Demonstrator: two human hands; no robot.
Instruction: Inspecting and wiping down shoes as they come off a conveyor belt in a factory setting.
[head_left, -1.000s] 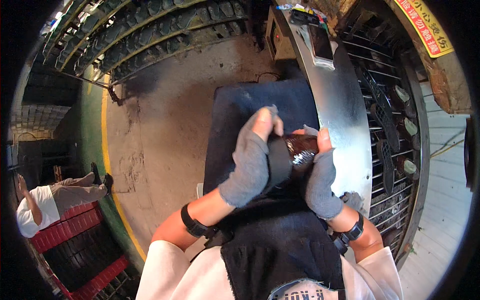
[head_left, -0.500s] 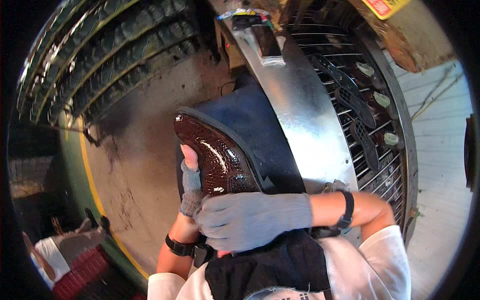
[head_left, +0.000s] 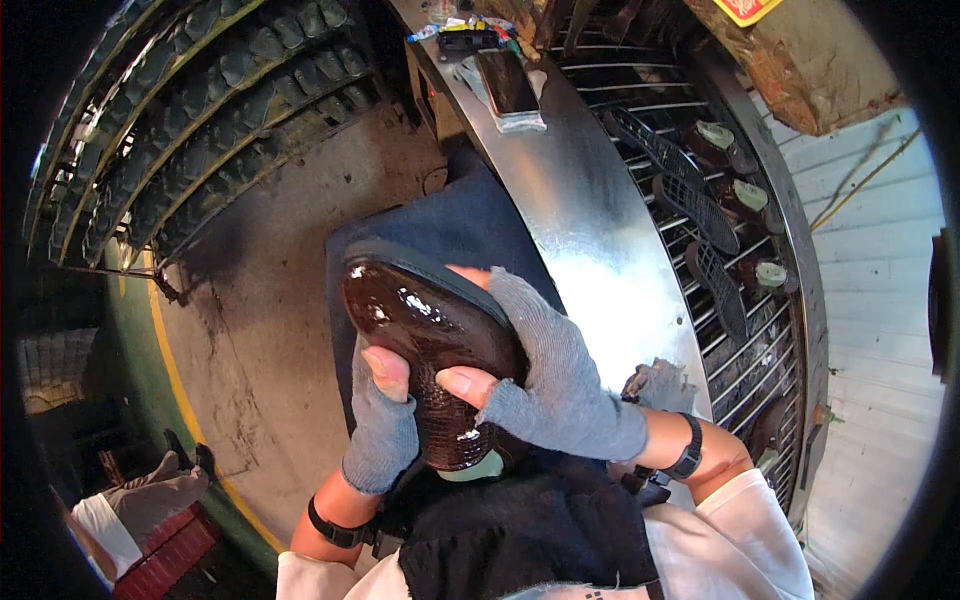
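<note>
A glossy dark brown shoe (head_left: 430, 320) with a reptile-skin texture lies over my lap, its toe pointing away and slightly left. Along its far right edge runs a black sole. A pale green shoe last (head_left: 475, 468) shows in its opening, close to my body. My left hand (head_left: 383, 425), in a grey fingerless glove, grips the shoe's left side, thumb on the upper. From the right, my right hand (head_left: 560, 375), gloved alike, clasps it with the thumb on top and fingers over the sole edge. Dark blue cloth (head_left: 490, 215) is beneath.
To my right stands a shiny metal counter (head_left: 590, 220) with a phone (head_left: 507, 82) at its far end. Beyond it, a barred rack (head_left: 740, 360) carries black soles (head_left: 697, 213) and several shoes. A tiered shoe rack (head_left: 220, 120) stands far left; another person (head_left: 130, 510) is lower left.
My right hand has moved from across the shoe's heel end to its right side and now grips it. The shoe has turned so more of its upper and the last show.
</note>
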